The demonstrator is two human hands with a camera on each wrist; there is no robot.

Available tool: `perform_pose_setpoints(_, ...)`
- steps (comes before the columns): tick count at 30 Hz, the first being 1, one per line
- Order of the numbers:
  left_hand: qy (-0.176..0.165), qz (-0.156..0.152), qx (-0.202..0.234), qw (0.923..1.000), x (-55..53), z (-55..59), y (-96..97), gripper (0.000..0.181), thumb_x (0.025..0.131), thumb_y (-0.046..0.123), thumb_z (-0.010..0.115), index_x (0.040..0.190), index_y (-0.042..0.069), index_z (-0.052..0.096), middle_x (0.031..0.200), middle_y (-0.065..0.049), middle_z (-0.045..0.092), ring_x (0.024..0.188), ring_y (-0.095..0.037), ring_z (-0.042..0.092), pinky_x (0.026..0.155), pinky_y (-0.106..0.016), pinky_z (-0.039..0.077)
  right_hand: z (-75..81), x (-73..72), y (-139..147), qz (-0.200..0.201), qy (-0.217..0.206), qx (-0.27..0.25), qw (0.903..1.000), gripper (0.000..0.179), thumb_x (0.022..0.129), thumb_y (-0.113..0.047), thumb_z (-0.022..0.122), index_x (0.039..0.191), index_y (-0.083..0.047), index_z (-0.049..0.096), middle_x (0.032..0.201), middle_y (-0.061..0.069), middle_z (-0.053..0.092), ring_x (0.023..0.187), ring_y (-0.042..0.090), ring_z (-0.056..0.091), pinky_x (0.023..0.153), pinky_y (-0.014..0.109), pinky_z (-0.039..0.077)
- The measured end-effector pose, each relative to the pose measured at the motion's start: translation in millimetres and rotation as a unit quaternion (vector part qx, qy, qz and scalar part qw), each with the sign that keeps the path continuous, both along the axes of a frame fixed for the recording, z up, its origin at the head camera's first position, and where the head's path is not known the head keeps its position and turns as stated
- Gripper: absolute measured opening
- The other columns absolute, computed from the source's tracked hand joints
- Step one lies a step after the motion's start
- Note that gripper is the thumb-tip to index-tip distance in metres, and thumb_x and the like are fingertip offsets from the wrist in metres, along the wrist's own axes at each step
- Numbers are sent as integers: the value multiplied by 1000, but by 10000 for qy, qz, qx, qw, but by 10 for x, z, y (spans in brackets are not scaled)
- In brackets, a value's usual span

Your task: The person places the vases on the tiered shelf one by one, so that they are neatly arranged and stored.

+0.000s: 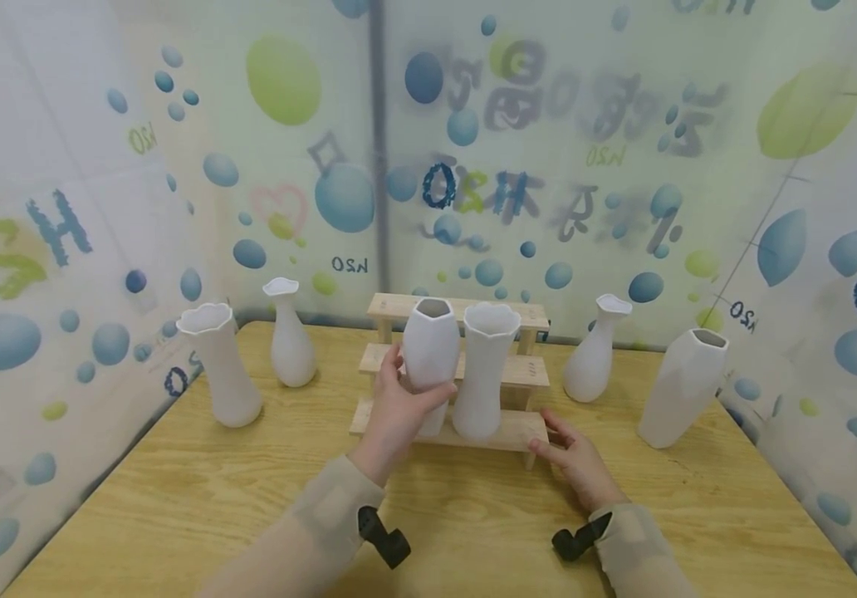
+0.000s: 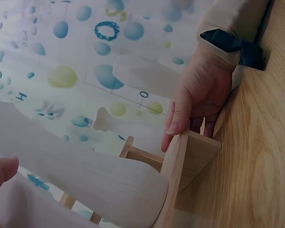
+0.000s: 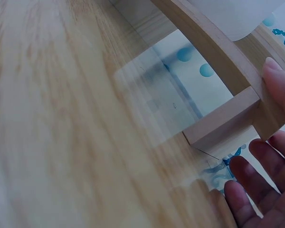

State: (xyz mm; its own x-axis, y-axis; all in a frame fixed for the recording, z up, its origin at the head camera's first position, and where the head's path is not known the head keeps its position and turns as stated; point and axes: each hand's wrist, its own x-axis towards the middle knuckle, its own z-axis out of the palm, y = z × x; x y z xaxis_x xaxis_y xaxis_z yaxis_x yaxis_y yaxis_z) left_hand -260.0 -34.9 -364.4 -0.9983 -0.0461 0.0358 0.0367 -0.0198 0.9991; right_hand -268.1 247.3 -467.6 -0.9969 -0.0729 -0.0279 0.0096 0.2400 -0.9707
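Note:
My left hand [image 1: 397, 409] grips a white faceted vase [image 1: 432, 349], its thumb across the front. The base of this vase is at the lowest shelf of a three-step wooden stand [image 1: 520, 428]; whether it touches the board I cannot tell. Right beside it on that shelf stands a white vase with a scalloped rim [image 1: 484, 374], also large in the left wrist view. My right hand [image 1: 581, 467] holds the right end of the lowest shelf between thumb and forefinger. In the right wrist view the other fingers [image 3: 251, 178] spread below the board.
To the left on the wooden table [image 1: 473, 523] stand a scalloped vase [image 1: 230, 378] and a narrow-necked vase [image 1: 292, 349]. A second narrow-necked vase [image 1: 591, 361] and another faceted vase [image 1: 681, 394] stand to the right. Patterned curtains [image 1: 286, 191] surround the table.

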Motion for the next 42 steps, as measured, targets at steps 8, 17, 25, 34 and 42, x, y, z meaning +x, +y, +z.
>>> perform_pose_setpoints(8,89,278,-9,9996,64,-46,-401,96,82,27,78,154,19,14,156,-6,14,142,-31,9,110,-57,22,-18,-15,2,-78,-24,-67,9999,73,89,-24,70,150,-8,32,147,18,39,128,32,40,103,46,31)
perform_pose_setpoints(17,155,1683,154,9855,-7,-176,-1066,84,88,35,70,151,11,20,151,-11,21,136,-30,19,107,-46,29,-2,11,-11,-81,7,-4,10000,71,91,-22,68,150,-8,32,146,20,40,127,32,40,102,47,31)
perform_pose_setpoints(25,325,3329,448,9413,-94,-319,-1527,68,88,29,70,143,7,37,139,-6,35,116,-18,33,92,-31,35,-23,-2,-11,-137,33,-51,9999,69,91,-21,68,150,-8,34,143,20,44,125,31,43,99,44,34)
perform_pose_setpoints(34,192,4328,800,8977,-152,-420,-1812,67,83,27,75,140,13,42,133,2,36,117,-14,31,97,-26,33,-19,5,-14,-110,112,-158,9998,69,90,-20,68,149,-7,34,144,20,42,126,31,42,105,46,29)
perform_pose_setpoints(42,-142,4042,850,9106,-274,-497,-1990,83,85,33,73,151,20,25,155,1,16,142,-16,14,114,-31,14,-17,0,-20,-120,86,-236,9996,69,90,-18,69,149,-6,35,143,20,43,125,32,42,104,46,29)
